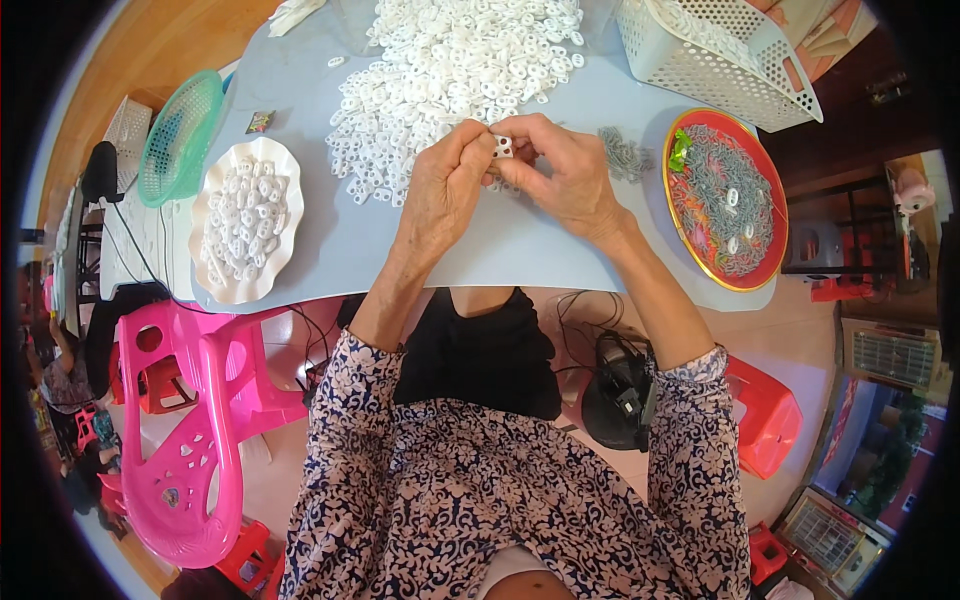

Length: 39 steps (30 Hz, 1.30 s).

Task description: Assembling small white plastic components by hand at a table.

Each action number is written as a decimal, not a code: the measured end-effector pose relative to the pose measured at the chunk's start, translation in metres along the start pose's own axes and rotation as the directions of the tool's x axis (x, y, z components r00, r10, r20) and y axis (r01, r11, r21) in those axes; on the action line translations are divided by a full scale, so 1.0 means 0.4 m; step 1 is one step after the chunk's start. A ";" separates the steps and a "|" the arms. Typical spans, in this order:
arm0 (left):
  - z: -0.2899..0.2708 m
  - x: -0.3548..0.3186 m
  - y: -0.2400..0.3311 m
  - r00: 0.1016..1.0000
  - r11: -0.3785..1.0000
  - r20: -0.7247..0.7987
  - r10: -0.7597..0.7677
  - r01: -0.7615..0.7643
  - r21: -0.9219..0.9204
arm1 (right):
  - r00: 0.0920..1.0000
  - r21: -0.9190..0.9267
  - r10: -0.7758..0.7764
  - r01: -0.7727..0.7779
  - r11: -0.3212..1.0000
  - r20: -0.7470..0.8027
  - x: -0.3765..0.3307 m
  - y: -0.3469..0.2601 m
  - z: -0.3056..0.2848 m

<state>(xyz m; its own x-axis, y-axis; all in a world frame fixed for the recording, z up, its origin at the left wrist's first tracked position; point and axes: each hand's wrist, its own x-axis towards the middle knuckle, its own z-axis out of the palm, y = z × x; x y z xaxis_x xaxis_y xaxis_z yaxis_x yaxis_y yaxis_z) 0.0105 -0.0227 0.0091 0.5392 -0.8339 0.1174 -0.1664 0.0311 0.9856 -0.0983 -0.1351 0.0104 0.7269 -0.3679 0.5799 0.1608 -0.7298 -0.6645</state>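
Note:
My left hand (442,190) and my right hand (568,178) meet over the table, just in front of a heap of small white plastic pieces (450,70). Between the fingertips of both is one white plastic piece with holes (503,146), partly hidden by the fingers. Both hands are closed on it, thumbs toward each other. Beside my right hand lies a small pile of slender grey pieces (625,155). A scalloped white dish (293,212) to the left holds more white pieces. At the right, a red tray with a gold rim (778,232) contains many grey pieces and a few white ones.
The blue-grey table (340,245) curves around me. A white perforated basket (720,85) stands at the far right, a green basket (182,140) at the left. Beneath are a pink chair (215,440), a red stool (768,415) and a black device with cables (620,385).

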 end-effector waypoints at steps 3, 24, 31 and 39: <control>0.000 -0.002 0.005 1.000 1.000 0.009 0.011 -0.011 -0.004 | 0.999 -0.013 -0.031 0.031 0.999 -0.029 -0.003 -0.010 0.002; -0.001 -0.010 0.012 0.996 0.993 0.044 -0.081 0.084 -0.078 | 0.996 0.142 0.065 -0.073 0.987 0.058 0.001 -0.012 -0.008; 0.004 -0.008 -0.001 1.000 1.000 0.012 -0.005 0.005 0.003 | 0.992 0.085 0.115 -0.119 0.989 0.051 -0.004 -0.005 0.006; 0.010 -0.014 0.001 1.000 1.000 0.013 0.020 -0.020 -0.002 | 0.996 0.059 0.073 -0.076 0.995 0.051 -0.009 -0.010 0.005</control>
<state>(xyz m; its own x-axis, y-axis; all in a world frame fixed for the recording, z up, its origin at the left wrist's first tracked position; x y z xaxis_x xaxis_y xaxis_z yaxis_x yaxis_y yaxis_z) 0.0041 -0.0204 0.0082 0.5249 -0.8403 0.1356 -0.1758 0.0489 0.9832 -0.1002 -0.1297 0.0099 0.7698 -0.3900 0.5053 0.1448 -0.6643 -0.7333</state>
